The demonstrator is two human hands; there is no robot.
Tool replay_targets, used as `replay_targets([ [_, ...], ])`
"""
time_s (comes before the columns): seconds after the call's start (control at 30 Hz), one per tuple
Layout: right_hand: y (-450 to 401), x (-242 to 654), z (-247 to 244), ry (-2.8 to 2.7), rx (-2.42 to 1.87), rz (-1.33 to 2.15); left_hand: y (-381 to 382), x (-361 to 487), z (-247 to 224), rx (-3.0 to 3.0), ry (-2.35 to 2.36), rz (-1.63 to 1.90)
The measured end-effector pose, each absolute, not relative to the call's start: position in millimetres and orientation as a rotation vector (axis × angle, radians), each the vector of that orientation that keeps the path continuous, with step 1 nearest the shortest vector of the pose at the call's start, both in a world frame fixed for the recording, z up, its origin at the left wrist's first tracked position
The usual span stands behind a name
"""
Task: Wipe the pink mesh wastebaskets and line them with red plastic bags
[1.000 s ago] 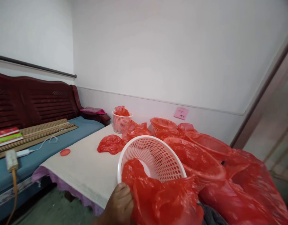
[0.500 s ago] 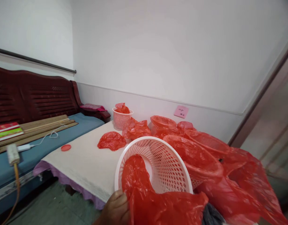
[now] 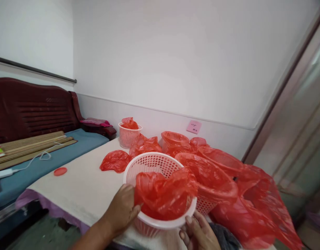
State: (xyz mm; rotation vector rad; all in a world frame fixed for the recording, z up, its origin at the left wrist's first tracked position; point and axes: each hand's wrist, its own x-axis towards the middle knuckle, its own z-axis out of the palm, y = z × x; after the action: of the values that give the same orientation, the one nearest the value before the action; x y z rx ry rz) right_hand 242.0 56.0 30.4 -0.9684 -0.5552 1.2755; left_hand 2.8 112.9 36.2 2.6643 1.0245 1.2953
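Observation:
A white plastic basket (image 3: 163,224) with a perforated wall stands at the near edge of the table, its mouth tipped toward me. Bunched inside it is a red plastic bag (image 3: 165,194), part of it rising above the rim. My left hand (image 3: 123,205) is closed on the bag at the left side of the rim. At the front right, my right hand (image 3: 200,231) grips the basket's rim between thumb and fingers; some fingertips are hidden.
Baskets lined with red bags (image 3: 206,173) crowd the right side. Behind stands a smaller white basket (image 3: 130,138) stuffed with red plastic. A loose red bag (image 3: 115,160) and a red disc (image 3: 60,171) lie on the table (image 3: 84,187). A wooden bench (image 3: 40,107) stands left.
The basket has tipped more upright, and the bag went from hanging over its front edge to inside it. My right hand has come into view at the rim.

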Motion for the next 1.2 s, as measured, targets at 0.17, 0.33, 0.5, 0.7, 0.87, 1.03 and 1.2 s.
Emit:
replay_targets([
  [0.17,76,240,54,-0.607,-0.906,1.26,118,-3,59,2.508,1.213,1.025],
  [0.33,80,256,39,-0.657,-0.938,1.215,116,-11,79,2.004,1.141,1.202],
  [0.5,74,266,29,-0.692,-0.966,1.211,131,8,117,2.106,1.219,1.38],
  [0.7,68,263,35,-0.688,-0.924,1.227,160,39,117,2.911,1.192,0.848],
  [0.87,68,269,33,-0.759,-0.964,1.22,147,32,116,3.122,1.155,1.004],
  [1.03,70,287,40,-0.892,-1.099,1.063,110,22,107,3.376,0.981,1.14],
  [1.2,52,293,69,-1.095,-1.099,0.593,87,23,93,3.508,0.88,1.167],
])
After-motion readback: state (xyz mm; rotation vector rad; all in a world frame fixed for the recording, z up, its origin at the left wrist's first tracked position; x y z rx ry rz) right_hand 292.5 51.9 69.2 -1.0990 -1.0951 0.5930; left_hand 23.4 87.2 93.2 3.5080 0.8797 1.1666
